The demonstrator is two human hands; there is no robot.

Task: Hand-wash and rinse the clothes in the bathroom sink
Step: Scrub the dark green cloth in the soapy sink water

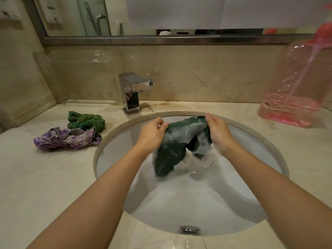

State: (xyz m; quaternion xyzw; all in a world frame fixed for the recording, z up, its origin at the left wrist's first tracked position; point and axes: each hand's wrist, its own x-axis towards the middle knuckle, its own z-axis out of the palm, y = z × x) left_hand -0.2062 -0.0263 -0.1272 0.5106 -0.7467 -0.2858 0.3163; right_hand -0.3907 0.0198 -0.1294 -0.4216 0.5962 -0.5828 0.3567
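A soapy dark green cloth (172, 146) hangs stretched over the round white sink (179, 203), which holds foamy water. My left hand (152, 133) pinches the cloth's left top corner. My right hand (217, 132) grips its right top corner, with suds on the wrist. The lower end of the cloth dips towards the foam. On the counter to the left lie a crumpled green garment (86, 120) and a purple patterned garment (66, 138).
A chrome faucet (133, 92) stands behind the sink at the left. A pink transparent jug (298, 87) stands on the beige marble counter (36, 177) at the right. A mirror runs along the wall above. The overflow fitting (190, 228) sits at the sink's near rim.
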